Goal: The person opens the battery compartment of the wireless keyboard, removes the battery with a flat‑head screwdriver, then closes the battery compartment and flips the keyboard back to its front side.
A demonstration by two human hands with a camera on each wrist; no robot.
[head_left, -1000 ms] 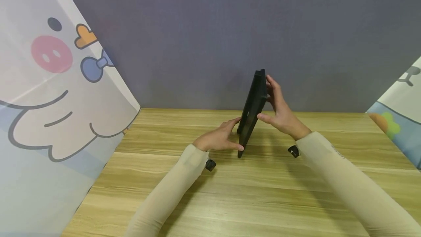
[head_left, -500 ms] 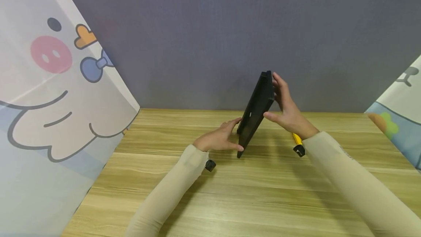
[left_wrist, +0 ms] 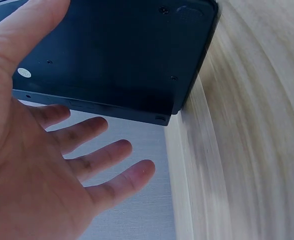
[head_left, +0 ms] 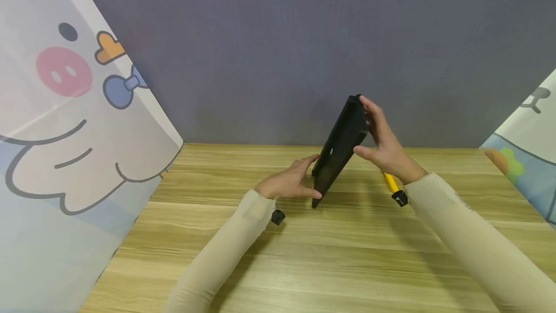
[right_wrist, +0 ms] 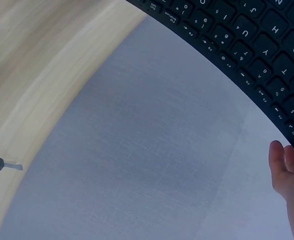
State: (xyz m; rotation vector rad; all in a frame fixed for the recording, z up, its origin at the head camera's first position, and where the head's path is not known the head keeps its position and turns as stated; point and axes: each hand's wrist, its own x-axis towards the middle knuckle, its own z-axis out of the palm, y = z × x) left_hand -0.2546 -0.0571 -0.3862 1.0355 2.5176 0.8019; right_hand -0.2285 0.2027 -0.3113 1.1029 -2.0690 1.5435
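Note:
A black keyboard [head_left: 340, 149] stands tilted on one short end on the table, leaning to the right. Its underside, with screws and a small white oval sticker, faces my left hand in the left wrist view; its keys [right_wrist: 264, 50] show in the right wrist view. My right hand [head_left: 386, 151] grips the raised upper end, thumb on the near edge and fingers at the far edge. Low on the underside is my left hand [head_left: 288, 182], its thumb at the near edge. In the left wrist view its fingers [left_wrist: 122, 182] are spread and nearly straight, reaching past the far edge.
A screwdriver with a yellow handle [head_left: 390, 182] lies on the wooden table [head_left: 304, 260] beneath the right wrist; its flat metal tip [right_wrist: 13, 166] shows in the right wrist view. A grey panel [head_left: 260, 52] stands behind the table, with cartoon-printed sheets at both sides.
The keyboard's upper end has moved to the right with my right hand, so it leans further. The yellow screwdriver handle has come into view. My left hand stays nearly in place.

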